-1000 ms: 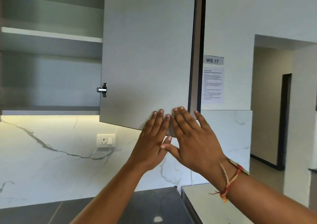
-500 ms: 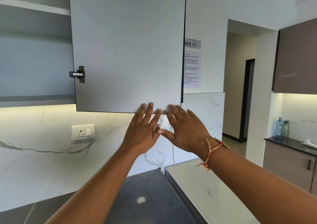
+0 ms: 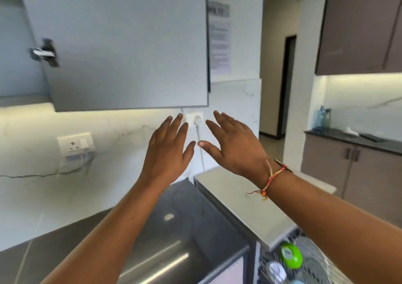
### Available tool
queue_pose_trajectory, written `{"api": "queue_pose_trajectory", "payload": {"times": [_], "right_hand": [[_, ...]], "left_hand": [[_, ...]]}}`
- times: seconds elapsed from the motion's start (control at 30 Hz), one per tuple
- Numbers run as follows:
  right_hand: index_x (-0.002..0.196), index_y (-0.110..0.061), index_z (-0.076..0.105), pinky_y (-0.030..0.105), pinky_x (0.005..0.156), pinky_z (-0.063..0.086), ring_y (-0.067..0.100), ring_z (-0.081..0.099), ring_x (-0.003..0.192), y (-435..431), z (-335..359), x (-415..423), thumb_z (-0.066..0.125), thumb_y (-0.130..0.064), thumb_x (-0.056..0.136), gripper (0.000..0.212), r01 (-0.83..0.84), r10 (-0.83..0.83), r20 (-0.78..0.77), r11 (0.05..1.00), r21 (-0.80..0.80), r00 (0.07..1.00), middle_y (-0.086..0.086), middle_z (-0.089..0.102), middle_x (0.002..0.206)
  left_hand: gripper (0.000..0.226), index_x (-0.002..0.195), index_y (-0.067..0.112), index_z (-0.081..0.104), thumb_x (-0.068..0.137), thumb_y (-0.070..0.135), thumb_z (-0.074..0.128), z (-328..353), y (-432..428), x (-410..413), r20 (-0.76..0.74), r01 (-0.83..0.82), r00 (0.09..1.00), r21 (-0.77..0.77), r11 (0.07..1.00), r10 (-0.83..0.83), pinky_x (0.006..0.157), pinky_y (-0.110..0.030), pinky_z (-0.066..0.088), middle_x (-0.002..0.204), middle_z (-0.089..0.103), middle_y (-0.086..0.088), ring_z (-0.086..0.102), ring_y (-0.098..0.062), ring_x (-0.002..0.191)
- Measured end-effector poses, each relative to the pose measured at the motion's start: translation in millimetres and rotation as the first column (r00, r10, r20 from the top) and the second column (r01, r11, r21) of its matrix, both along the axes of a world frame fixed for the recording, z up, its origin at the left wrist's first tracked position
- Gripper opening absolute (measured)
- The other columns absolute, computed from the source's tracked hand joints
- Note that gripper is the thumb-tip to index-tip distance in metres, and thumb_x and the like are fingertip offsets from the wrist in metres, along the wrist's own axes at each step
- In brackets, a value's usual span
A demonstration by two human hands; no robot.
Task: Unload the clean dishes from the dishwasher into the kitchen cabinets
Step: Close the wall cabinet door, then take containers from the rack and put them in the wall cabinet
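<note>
Left grip (image 3: 167,149) and right grip (image 3: 235,144) both empty, fingers spread, just below the open cabinet door (image 3: 121,44) at 11 o'clock; dishes (image 3: 290,255), blurred but seemingly racked at 5 o'clock, liable to strike that door's lower edge if lifted carelessly.

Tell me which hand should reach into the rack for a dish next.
The right hand, probably. It and the left hand are both open and empty below the door, but the rack lies low on the right, under the right forearm.
</note>
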State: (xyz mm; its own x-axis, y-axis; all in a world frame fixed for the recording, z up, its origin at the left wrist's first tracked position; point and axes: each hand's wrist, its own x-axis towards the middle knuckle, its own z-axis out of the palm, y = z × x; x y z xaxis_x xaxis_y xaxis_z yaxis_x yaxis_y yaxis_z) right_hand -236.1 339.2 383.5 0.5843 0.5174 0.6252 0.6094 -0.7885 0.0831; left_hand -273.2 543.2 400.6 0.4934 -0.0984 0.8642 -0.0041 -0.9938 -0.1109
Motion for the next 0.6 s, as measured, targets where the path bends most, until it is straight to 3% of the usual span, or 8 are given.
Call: {"api": "queue_pose_trajectory", "payload": {"times": [0.03,0.1,0.17,0.23,0.3,0.43,0.6], "right_hand": [[0.149,-0.022,0.040,0.044,0.115,0.033,0.026,0.030,0.147,-14,-19,0,0.011,-0.074,0.094,0.081,0.013,-0.013,-0.027,1.000,0.028,1.000,0.006,0.030,0.160],[0.142,-0.023,0.047,0.043,0.107,0.042,0.027,0.042,0.139,-42,-62,0,0.018,-0.073,0.096,0.074,0.053,-0.047,-0.090,0.997,0.062,0.995,0.007,0.041,0.154],[0.139,-0.023,0.049,0.043,0.102,0.047,0.028,0.048,0.133,-76,-115,1,0.023,-0.072,0.095,0.071,0.132,-0.113,-0.233,0.989,0.072,0.966,0.007,0.045,0.151],[0.139,-0.022,0.050,0.042,0.102,0.048,0.027,0.051,0.130,-112,-169,0,0.029,-0.070,0.094,0.069,0.228,-0.171,-0.414,0.969,0.092,0.894,0.007,0.048,0.148],[0.137,-0.018,0.052,0.038,0.100,0.047,0.025,0.056,0.125,-146,-216,-4,0.036,-0.065,0.095,0.065,0.322,-0.204,-0.583,0.941,0.105,0.786,0.006,0.054,0.142],[0.127,-0.016,0.057,0.034,0.089,0.050,0.028,0.062,0.111,-209,-298,-22,0.047,-0.055,0.097,0.051,0.476,-0.250,-0.806,0.879,0.043,0.536,0.009,0.063,0.126],[0.132,-0.017,0.054,0.032,0.087,0.051,0.025,0.062,0.110,-266,-379,-42,0.051,-0.052,0.096,0.050,0.544,-0.280,-0.904,0.837,-0.065,0.322,0.008,0.063,0.127]], "left_hand": [[0.051,0.140,0.015,0.048,0.099,0.045,0.043,-51,-17,-5,-0.135,0.035,0.990,-0.033,0.999,-0.039,0.113,-0.044,0.031,0.156,0.035,-0.005,0.032,-0.029,0.143],[0.047,0.132,0.015,0.054,0.097,0.045,0.045,-105,-32,-4,-0.207,0.174,0.962,-0.035,0.984,-0.177,0.105,-0.044,0.040,0.149,0.043,-0.005,0.040,-0.028,0.135],[0.044,0.125,0.014,0.058,0.093,0.042,0.049,-149,-65,-1,-0.231,0.299,0.918,-0.136,0.945,-0.323,0.099,-0.043,0.044,0.142,0.048,-0.005,0.046,-0.027,0.127],[0.041,0.124,0.013,0.059,0.092,0.040,0.054,-192,-99,0,-0.336,0.344,0.851,-0.224,0.912,-0.404,0.101,-0.041,0.044,0.138,0.050,-0.005,0.047,-0.025,0.125],[0.041,0.126,0.014,0.057,0.093,0.039,0.056,-244,-135,-9,-0.466,0.351,0.720,-0.395,0.849,-0.514,0.106,-0.036,0.040,0.137,0.050,-0.004,0.044,-0.023,0.126],[0.039,0.127,0.021,0.052,0.094,0.040,0.056,-325,-195,-16,-0.626,0.231,0.439,-0.614,0.755,-0.644,0.099,-0.022,0.031,0.131,0.049,0.003,0.041,-0.017,0.124],[0.043,0.131,0.018,0.052,0.093,0.036,0.060,-389,-256,-8,-0.742,-0.008,0.178,-0.657,0.753,-0.646,0.103,-0.031,0.041,0.131,0.051,-0.001,0.048,-0.020,0.121]]}}
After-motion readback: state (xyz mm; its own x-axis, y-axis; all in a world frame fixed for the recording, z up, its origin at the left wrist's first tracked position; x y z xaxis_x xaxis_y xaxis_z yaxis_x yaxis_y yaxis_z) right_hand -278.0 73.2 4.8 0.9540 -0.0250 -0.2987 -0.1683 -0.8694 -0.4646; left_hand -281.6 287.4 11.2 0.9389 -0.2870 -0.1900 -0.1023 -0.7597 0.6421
